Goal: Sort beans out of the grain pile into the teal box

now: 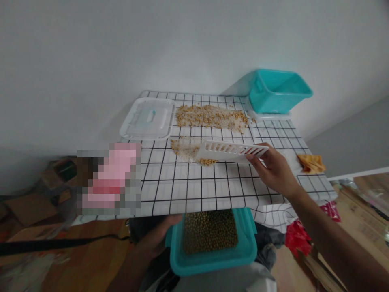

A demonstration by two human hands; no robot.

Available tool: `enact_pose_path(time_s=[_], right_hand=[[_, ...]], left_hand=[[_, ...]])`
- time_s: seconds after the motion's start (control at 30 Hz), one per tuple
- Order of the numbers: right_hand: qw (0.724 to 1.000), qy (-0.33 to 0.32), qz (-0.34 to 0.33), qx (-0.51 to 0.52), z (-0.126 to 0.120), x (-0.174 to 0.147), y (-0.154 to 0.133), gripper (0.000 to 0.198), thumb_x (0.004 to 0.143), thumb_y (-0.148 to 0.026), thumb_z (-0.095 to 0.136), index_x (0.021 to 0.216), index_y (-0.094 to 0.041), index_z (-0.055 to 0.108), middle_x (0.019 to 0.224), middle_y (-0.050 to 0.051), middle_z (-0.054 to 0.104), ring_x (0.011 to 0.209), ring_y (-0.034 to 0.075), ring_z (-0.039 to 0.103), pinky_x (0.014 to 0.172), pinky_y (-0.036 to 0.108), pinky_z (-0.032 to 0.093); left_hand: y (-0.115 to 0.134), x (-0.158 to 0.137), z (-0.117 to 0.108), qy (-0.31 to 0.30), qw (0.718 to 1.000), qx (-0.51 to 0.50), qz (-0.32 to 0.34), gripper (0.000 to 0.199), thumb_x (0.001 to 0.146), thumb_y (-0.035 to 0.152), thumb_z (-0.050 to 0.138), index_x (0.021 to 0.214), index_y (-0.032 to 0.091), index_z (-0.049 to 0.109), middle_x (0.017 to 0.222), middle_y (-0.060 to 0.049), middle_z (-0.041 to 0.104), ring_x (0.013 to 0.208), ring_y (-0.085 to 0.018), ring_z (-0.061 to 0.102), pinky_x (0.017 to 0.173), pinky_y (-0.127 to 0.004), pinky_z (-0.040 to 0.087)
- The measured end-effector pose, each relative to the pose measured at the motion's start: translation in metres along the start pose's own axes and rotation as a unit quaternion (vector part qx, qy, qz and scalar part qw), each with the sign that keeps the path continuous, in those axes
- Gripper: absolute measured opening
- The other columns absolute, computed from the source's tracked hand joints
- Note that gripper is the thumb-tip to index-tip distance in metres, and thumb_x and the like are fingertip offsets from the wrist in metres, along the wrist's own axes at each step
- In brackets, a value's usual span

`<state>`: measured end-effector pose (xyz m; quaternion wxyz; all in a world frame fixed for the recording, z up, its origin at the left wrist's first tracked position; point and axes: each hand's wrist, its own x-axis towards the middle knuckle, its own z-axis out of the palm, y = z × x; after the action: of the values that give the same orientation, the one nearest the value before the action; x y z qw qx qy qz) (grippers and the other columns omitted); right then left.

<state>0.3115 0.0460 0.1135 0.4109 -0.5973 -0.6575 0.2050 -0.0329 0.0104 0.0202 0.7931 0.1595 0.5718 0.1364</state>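
My right hand (277,170) grips one end of a white slotted plastic strip (225,153), which stands on its edge on the checked tablecloth. Beside the strip's far end lies a small patch of yellow beans mixed with pale, clear bits (184,149), partly hidden behind it. A longer band of the same mix (209,117) spreads out farther back. Below the table's front edge, my left hand (159,234) holds the left side of a teal plastic bin (212,264). Many round beans (209,233) cover the bin's bottom.
A clear lid (150,118) lies at the table's back left. Another teal bin (278,95) stands at the back right against the wall. An orange cloth (311,163) rests near the right edge. A pixelated pink item (117,170) is at left. Cardboard (30,209) clutters the floor.
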Motion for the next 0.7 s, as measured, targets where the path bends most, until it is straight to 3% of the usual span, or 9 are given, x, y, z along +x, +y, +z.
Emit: enact_pose_path(time_s=[0.33, 0.5, 0.7], right_hand=[[0.999, 0.004, -0.027, -0.02, -0.003, -0.017, -0.007, 0.013, 0.092, -0.032, 0.059, 0.104, -0.027, 0.064, 0.099, 0.003, 0.068, 0.09, 0.02, 0.066, 0.079, 0.034, 0.053], [1.0, 0.029, -0.005, -0.006, -0.003, -0.016, -0.003, 0.015, 0.092, -0.032, 0.06, 0.106, -0.027, 0.062, 0.099, 0.004, 0.069, 0.09, 0.021, 0.067, 0.079, 0.036, 0.054], [0.999, 0.03, -0.005, -0.013, -0.002, -0.013, 0.001, 0.015, 0.092, -0.03, 0.06, 0.107, -0.026, 0.062, 0.1, 0.004, 0.068, 0.09, 0.02, 0.066, 0.079, 0.036, 0.053]], left_hand=[[0.003, -0.003, 0.008, -0.009, 1.0, 0.011, 0.013, 0.034, 0.073, 0.037, 0.073, 0.099, 0.014, 0.074, 0.07, -0.006, 0.079, 0.075, -0.028, 0.075, 0.073, -0.035, 0.057], [0.0, 0.001, 0.005, -0.008, 1.0, 0.01, 0.002, 0.028, 0.074, 0.036, 0.072, 0.092, 0.015, 0.074, 0.076, -0.008, 0.08, 0.078, -0.028, 0.075, 0.074, -0.035, 0.057], [-0.002, 0.004, 0.003, -0.057, 0.998, -0.005, 0.016, 0.032, 0.077, 0.035, 0.07, 0.101, 0.014, 0.073, 0.082, -0.008, 0.081, 0.078, -0.027, 0.076, 0.072, -0.035, 0.058]])
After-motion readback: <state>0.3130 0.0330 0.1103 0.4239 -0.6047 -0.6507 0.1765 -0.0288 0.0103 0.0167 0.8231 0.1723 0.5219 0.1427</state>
